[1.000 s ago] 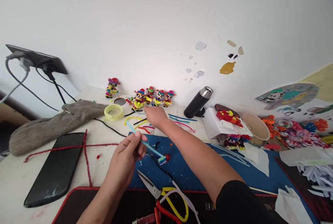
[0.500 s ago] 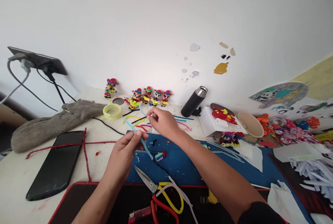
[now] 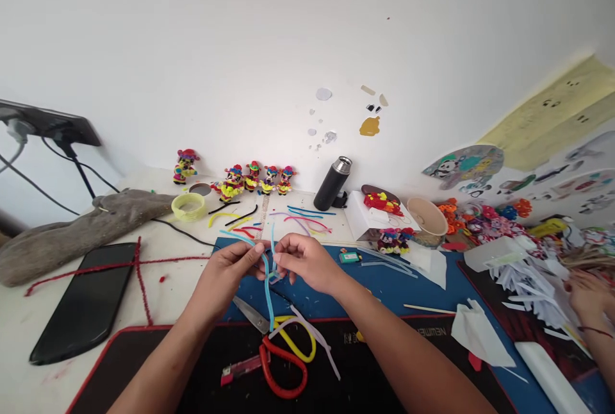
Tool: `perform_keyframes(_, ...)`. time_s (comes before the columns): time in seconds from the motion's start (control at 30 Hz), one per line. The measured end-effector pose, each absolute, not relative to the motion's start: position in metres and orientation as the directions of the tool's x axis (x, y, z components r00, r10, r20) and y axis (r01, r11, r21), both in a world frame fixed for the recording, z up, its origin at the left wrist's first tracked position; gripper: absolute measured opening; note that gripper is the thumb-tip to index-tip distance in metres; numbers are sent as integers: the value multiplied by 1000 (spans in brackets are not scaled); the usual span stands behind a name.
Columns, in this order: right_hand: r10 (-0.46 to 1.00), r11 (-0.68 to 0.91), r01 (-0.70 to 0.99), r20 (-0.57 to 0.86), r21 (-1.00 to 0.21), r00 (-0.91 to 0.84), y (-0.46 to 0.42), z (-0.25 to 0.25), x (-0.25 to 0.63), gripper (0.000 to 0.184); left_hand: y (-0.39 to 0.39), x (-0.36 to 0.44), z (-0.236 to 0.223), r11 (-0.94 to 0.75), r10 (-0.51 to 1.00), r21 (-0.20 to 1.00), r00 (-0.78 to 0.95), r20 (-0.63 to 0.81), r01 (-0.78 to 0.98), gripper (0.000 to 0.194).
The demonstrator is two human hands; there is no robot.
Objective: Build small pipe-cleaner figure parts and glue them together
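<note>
My left hand [image 3: 235,266] pinches a light-blue pipe cleaner [image 3: 268,302], whose lower part hangs down over the scissors. Close beside it, my right hand [image 3: 307,261] is closed on a second, shorter light-blue pipe cleaner [image 3: 272,234] that stands nearly upright. The two strips are very near each other; whether they touch is hard to tell. Below the hands lie scissors [image 3: 293,391] with one red and one yellow handle, crossed by a lilac pipe cleaner [image 3: 312,329]. The small striped piece behind my fingers is mostly hidden.
Several pipe-cleaner figures [image 3: 232,184] stand along the wall, near a tape roll [image 3: 188,207] and a black flask [image 3: 331,184]. A phone [image 3: 86,302] lies left, a red lighter [image 3: 243,370] in front. At far right another person's hand [image 3: 589,295] rests by paper strips.
My right hand has come back from the loose pipe cleaners with a light-blue one and now meets my left hand. The camera view has turned right, bringing another person's hand into sight.
</note>
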State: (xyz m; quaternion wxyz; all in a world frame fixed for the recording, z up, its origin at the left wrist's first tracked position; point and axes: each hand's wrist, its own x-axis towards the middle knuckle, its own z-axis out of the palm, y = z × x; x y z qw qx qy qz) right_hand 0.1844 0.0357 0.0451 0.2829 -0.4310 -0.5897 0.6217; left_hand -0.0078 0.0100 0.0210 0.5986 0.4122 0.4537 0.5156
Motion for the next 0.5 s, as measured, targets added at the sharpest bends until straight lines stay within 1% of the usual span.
perform_keyframes(0.13, 851, -191, 135, -232, -972, -471, 21, 32, 190, 32, 6, 0, 27, 146, 978, 973, 173, -115, -178, 41)
perform_keyframes(0.33, 844, -293, -15, -251, -956, -474, 3, 24, 197, 36, 1, 7, 22, 239, 934, 940, 324, -154, -245, 35)
perform_keyframes(0.43, 846, -342, -88, -266, -936, -462, -4, 23, 198, 36, -1, 10, 18, 266, 926, 923, 340, -165, -277, 33)
perform_keyframes(0.5, 848, -353, -106, -270, -930, -455, -8, 22, 199, 38, -1, 11, 19, 271, 929, 919, 328, -171, -288, 32)
